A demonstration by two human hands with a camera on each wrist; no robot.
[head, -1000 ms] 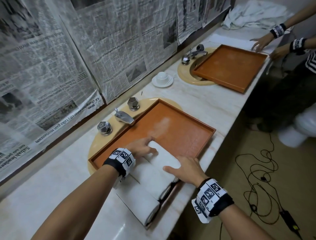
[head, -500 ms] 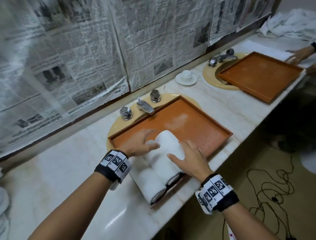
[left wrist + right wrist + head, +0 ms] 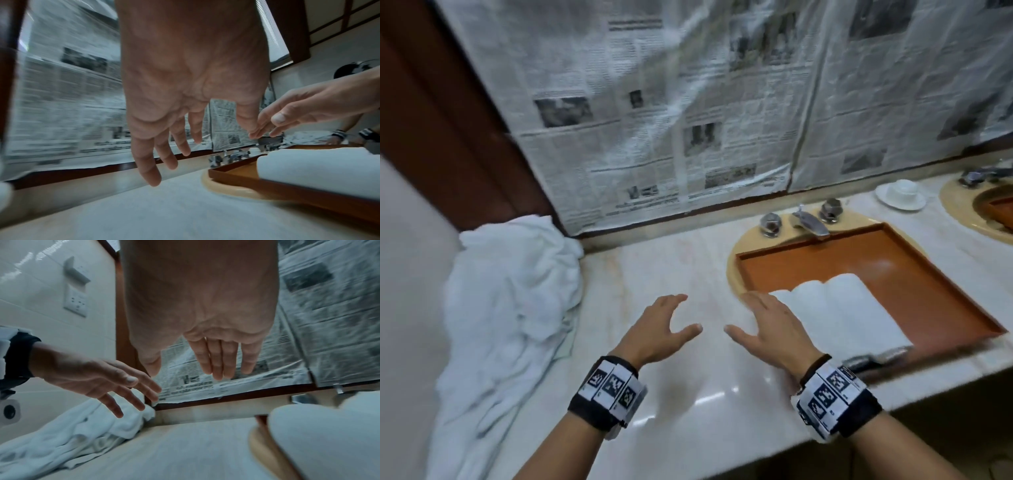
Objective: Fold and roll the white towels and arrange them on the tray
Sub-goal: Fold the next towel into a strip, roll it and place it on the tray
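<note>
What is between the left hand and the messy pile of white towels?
Only bare marble counter separates left hand from crumpled white towel pile, per head view.

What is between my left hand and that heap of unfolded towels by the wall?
Nothing visible. Only bare marble counter lies between the open left hand and the crumpled white towel pile. The right hand hovers beside it, away from that path.

No text can be read. The newspaper sheets (image 3: 722, 113) taped across the wall at 12 o'clock carry headlines, columns and photos, all too blurred to make out. The wristbands (image 3: 609, 387) at 6 o'clock bear black-and-white square code patterns with tiny marks beneath, too small to read.
</note>
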